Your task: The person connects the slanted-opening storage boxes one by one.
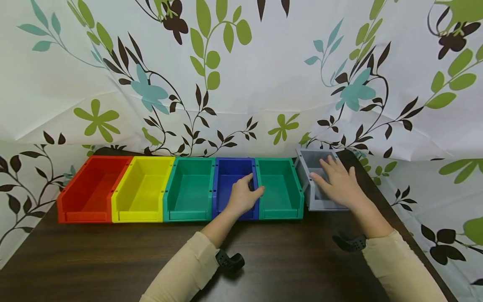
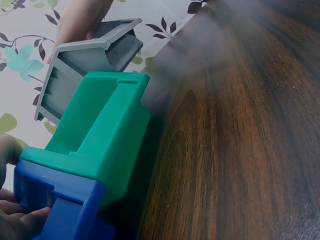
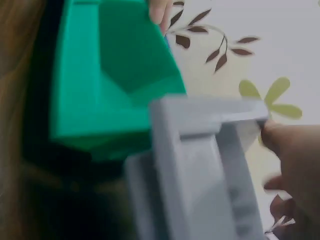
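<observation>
My left hand (image 1: pixel 243 197) pinches the side walls where the blue storage bin (image 1: pixel 231 167) and a green storage bin (image 1: pixel 277 184) meet. Its fingers (image 2: pixel 30 222) reach inside the blue bin, and its thumb comes over the green rim. Over the grey storage bin (image 1: pixel 326 205) at the right end is my right hand (image 1: pixel 337 182), fingers spread and fairly straight. In the right wrist view its thumb is right at the rim of the grey bin (image 3: pixel 200 185). That bin stands at an angle to the green one beside it.
Left of the blue bin, a second green bin (image 1: pixel 192 180), a yellow bin (image 1: pixel 145 188) and a red bin (image 1: pixel 99 188) stand side by side. Dark wood tabletop (image 1: pixel 113 260) lies in front. A leaf-patterned sheet (image 1: pixel 260 84) hangs behind the row.
</observation>
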A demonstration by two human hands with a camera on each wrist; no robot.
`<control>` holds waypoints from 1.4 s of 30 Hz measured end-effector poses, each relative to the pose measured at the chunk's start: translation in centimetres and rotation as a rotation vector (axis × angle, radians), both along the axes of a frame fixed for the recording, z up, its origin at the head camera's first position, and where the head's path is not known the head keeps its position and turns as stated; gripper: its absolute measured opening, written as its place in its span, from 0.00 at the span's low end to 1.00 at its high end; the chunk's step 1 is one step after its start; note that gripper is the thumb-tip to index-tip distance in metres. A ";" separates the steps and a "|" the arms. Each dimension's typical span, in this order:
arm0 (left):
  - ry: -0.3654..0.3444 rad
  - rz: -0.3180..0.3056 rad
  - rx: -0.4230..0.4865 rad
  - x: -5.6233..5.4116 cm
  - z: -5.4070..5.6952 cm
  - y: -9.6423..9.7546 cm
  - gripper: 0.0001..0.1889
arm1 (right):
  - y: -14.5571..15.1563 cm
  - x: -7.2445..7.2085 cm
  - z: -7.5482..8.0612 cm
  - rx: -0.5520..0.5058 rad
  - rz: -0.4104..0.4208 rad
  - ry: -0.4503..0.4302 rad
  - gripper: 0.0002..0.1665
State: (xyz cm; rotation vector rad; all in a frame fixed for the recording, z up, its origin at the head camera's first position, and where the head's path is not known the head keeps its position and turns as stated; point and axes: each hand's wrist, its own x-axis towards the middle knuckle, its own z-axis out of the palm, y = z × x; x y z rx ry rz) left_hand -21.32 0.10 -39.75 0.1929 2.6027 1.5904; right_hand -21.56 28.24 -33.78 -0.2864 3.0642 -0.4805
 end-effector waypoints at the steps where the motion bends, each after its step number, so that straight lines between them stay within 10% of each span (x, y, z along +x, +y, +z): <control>1: 0.000 -0.001 0.002 0.0 0.0 0.0 0.34 | -0.2 -0.2 0.0 -0.025 0.056 -0.007 0.45; 10: -0.001 0.005 -0.002 0.0 -0.2 0.0 0.33 | -0.7 -1.9 0.1 -0.207 0.290 -0.118 0.32; 42: 0.005 0.010 -0.004 -0.1 -0.3 0.0 0.33 | -1.2 -1.8 -2.4 -0.218 0.305 -0.102 0.33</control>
